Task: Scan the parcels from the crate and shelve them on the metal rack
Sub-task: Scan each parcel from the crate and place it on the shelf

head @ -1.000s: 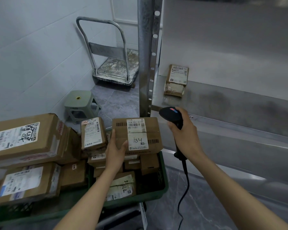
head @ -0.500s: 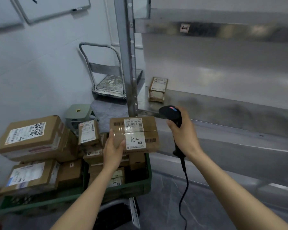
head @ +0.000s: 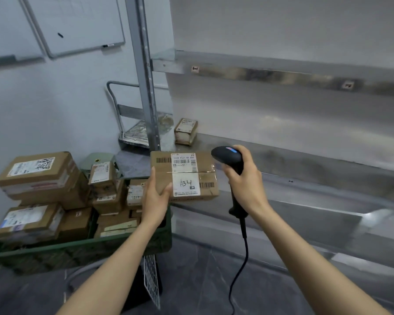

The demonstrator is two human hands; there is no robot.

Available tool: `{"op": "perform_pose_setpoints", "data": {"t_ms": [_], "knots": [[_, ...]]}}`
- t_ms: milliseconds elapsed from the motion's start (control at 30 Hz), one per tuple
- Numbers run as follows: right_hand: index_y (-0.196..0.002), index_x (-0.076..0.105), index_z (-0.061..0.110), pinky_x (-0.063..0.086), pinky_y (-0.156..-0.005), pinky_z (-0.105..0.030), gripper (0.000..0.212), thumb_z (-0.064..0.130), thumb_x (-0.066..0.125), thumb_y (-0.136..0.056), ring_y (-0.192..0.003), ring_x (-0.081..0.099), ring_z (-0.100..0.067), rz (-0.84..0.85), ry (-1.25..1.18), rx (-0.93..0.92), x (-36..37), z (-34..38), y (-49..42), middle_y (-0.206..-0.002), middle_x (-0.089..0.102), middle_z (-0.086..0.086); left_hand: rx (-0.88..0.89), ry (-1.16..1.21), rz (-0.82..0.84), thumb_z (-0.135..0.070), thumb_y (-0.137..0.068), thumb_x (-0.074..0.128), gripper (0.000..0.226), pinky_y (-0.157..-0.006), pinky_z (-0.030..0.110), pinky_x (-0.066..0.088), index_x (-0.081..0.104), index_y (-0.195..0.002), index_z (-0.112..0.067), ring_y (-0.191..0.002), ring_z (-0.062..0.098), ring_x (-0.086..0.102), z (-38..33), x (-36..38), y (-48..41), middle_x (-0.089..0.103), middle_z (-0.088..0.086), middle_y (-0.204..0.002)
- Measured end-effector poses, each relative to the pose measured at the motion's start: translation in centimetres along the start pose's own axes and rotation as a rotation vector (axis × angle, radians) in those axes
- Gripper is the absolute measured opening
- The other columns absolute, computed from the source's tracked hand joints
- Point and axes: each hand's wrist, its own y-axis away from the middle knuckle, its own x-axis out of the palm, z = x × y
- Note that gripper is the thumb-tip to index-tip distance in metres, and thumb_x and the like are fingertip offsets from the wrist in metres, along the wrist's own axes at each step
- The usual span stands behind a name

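Note:
My left hand (head: 156, 196) grips the left end of a brown cardboard parcel (head: 198, 169) whose white label reads "A34"; the parcel hangs at the front edge of the metal rack (head: 305, 160). My right hand (head: 248, 183) grips a black corded barcode scanner (head: 228, 155), its head just right of the parcel. A green crate (head: 82, 248) at lower left holds several more labelled parcels (head: 39, 173). One small parcel (head: 185, 130) stands at the back left of the rack's shelf.
A grey upright post (head: 146, 87) rises at the rack's left corner. Behind it are a platform trolley (head: 134, 130) and a green stool (head: 96, 160). A whiteboard (head: 77, 21) hangs on the left wall. The upper shelf (head: 282, 69) carries small tags.
The view has swung up and right, toward the rack. My left hand has carried the A34 parcel right, from above the crate to the shelf's front edge. The scanner stays beside it.

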Motion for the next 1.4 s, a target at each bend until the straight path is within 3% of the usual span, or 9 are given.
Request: {"op": "perform_pose_setpoints", "data": {"t_ms": [200, 333, 433, 533, 700, 767, 967, 1300, 1400], "knots": [[-0.125, 0.046, 0.032, 0.042, -0.063, -0.005, 0.041, 0.012, 0.059, -0.091, -0.074, 0.058, -0.002, -0.051, -0.007, 0.004, -3.6, 1.4, 2.9, -0.09, 0.061, 0.016, 0.072, 0.038, 0.057, -0.037, -0.094, 0.055, 0.073, -0.108, 0.046, 0.037, 0.01, -0.152, -0.037, -0.137, 0.024, 0.036, -3.6, 2.0, 2.1, 0.032, 0.004, -0.153], [-0.123, 0.047, 0.033, 0.039, -0.06, -0.003, 0.041, 0.012, 0.06, -0.09, -0.075, 0.057, 0.0, -0.068, -0.008, 0.021, -4.8, 2.1, 4.4, -0.089, 0.06, 0.019, 0.102, 0.032, 0.052, -0.037, -0.094, 0.056, 0.074, -0.107, 0.046, 0.038, 0.01, -0.152, -0.038, -0.136, 0.025, 0.037, -5.2, 2.9, 2.7, 0.033, 0.004, -0.153], [-0.121, 0.047, 0.034, 0.042, -0.065, -0.006, 0.04, 0.012, 0.061, -0.09, -0.08, 0.06, -0.006, -0.078, -0.013, 0.025, -5.2, 2.5, 5.3, -0.089, 0.06, 0.018, 0.109, 0.017, 0.059, -0.038, -0.094, 0.056, 0.074, -0.107, 0.048, 0.037, 0.01, -0.152, -0.038, -0.137, 0.026, 0.035, -5.6, 3.3, 3.0, 0.029, 0.004, -0.155], [-0.12, 0.047, 0.035, 0.048, -0.074, -0.021, 0.039, 0.013, 0.061, -0.09, -0.084, 0.062, -0.015, -0.1, -0.016, 0.024, -5.3, 3.0, 5.8, -0.089, 0.061, 0.015, 0.128, 0.033, 0.069, -0.037, -0.094, 0.056, 0.074, -0.106, 0.046, 0.037, 0.01, -0.152, -0.037, -0.137, 0.025, 0.034, -5.8, 3.5, 3.2, 0.027, 0.004, -0.155], [-0.117, 0.046, 0.039, 0.053, -0.078, -0.032, 0.04, 0.013, 0.06, -0.09, -0.083, 0.06, -0.007, -0.133, -0.007, 0.005, -5.2, 3.7, 6.1, -0.091, 0.059, 0.019, 0.126, 0.042, 0.106, -0.037, -0.094, 0.055, 0.074, -0.103, 0.045, 0.041, 0.008, -0.151, -0.04, -0.134, 0.025, 0.037, -5.7, 3.6, 3.2, 0.029, 0.004, -0.153], [-0.117, 0.046, 0.038, 0.054, -0.079, -0.035, 0.039, 0.013, 0.06, -0.09, -0.084, 0.062, -0.012, -0.13, -0.004, 0.007, -5.1, 3.9, 6.2, -0.091, 0.06, 0.017, 0.129, 0.046, 0.102, -0.037, -0.094, 0.054, 0.074, -0.097, 0.039, 0.041, 0.008, -0.151, -0.039, -0.132, 0.023, 0.039, -5.7, 3.6, 3.1, 0.031, 0.004, -0.151], [-0.118, 0.046, 0.036, 0.053, -0.079, -0.034, 0.038, 0.014, 0.06, -0.091, -0.085, 0.063, -0.018, -0.127, 0.008, 0.016, -4.5, 4.1, 6.1, -0.092, 0.06, 0.015, 0.13, 0.058, 0.105, -0.037, -0.095, 0.054, 0.073, -0.087, 0.029, 0.038, 0.009, -0.152, -0.038, -0.126, 0.019, 0.043, -5.5, 3.6, 2.7, 0.035, 0.005, -0.149], [-0.124, 0.046, 0.031, 0.051, -0.075, -0.026, 0.039, 0.014, 0.06, -0.092, -0.087, 0.064, -0.018, -0.128, 0.016, 0.036, -3.9, 4.2, 5.8, -0.093, 0.058, 0.017, 0.139, 0.074, 0.123, -0.036, -0.095, 0.055, 0.073, -0.088, 0.028, 0.038, 0.009, -0.152, -0.036, -0.124, 0.016, 0.042, -5.2, 3.5, 2.2, 0.036, 0.005, -0.148], [-0.122, 0.047, 0.032, 0.053, -0.077, -0.032, 0.039, 0.013, 0.06, -0.091, -0.084, 0.061, -0.015, -0.136, 0.018, 0.041, -4.0, 4.2, 5.7, -0.092, 0.057, 0.018, 0.142, 0.064, 0.125, -0.036, -0.095, 0.055, 0.073, -0.089, 0.027, 0.037, 0.01, -0.152, -0.035, -0.118, 0.01, 0.04, -5.1, 3.5, 2.0, 0.038, 0.005, -0.147]]}}
